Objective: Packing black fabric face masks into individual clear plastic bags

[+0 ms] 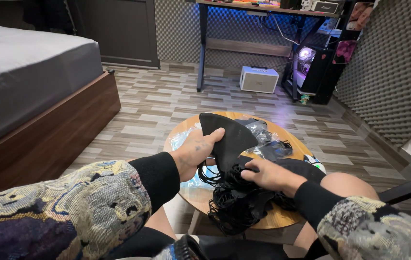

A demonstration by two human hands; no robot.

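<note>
Looking down past a grey bed (22, 67) and a striped wood floor (157, 103), we see a round wooden counter (282, 219) set close before our knees. On it lies a tangled heap of black face masks (236, 202) with looped ear straps, beside clear plastic wrappers (268, 142). Our left hand (193, 154) lifts one black mask (227, 137) above the heap, fingers clamped on its edge. Our right hand (270, 175) rests on the heap, fingers together and pressed on the masks there.
</note>
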